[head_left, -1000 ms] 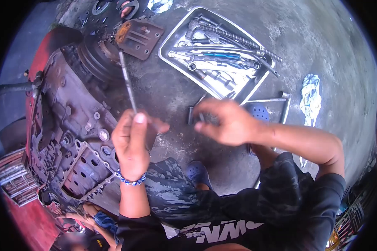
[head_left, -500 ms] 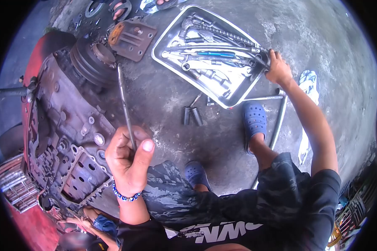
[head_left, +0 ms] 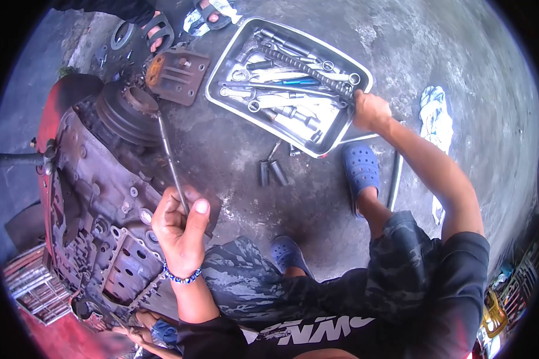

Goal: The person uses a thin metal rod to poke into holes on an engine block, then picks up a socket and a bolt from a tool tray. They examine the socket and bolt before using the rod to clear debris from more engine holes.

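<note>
Left hand [head_left: 179,230]: fingers curled round one slim, smooth steel rod [head_left: 170,158]. Right hand [head_left: 373,112]: closed on one ribbed bar [head_left: 308,68] at right end of metal tray [head_left: 263,127]. Two black cylinders [head_left: 264,173] on floor, tray's near side. Two blue perforated clogs [head_left: 361,167].

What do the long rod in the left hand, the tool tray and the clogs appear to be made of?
Rod: probably steel, smooth and dull grey with a bright streak along it.
Tray: likely metal, perhaps stainless, given its shiny silvery rim.
Clogs: blue, matte moulded foam or rubber by their rounded, perforated tops.
</note>
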Demonstrator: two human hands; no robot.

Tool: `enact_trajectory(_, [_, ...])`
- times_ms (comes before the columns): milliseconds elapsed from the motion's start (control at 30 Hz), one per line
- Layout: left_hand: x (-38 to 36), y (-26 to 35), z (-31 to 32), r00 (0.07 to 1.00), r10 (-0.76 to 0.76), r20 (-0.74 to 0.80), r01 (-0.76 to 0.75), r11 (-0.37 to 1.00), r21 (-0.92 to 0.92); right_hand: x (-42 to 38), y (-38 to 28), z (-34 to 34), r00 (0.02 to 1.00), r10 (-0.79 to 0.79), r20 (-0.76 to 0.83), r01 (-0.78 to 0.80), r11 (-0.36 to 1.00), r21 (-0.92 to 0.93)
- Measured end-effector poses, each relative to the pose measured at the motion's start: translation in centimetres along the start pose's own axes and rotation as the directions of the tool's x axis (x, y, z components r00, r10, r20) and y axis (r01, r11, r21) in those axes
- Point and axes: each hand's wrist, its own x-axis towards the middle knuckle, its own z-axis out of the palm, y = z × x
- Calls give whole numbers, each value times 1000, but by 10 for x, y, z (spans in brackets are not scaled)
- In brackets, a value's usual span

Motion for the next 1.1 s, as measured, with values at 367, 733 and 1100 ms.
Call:
enact_trajectory(367, [-4,4,3,999,28,27,-28,1000,12,-57,-47,5,989,-9,150,-30,965,262])
enact_trajectory(733, [-9,1,-3,999,37,-6,-36,999,33,-66,-69,31,963,-46,267,-83,888,452])
enact_trajectory(1100, [-16,4,-9,999,-38,-16,37,997,-67,-56,-57,36,983,-31,179,-50,901,432])
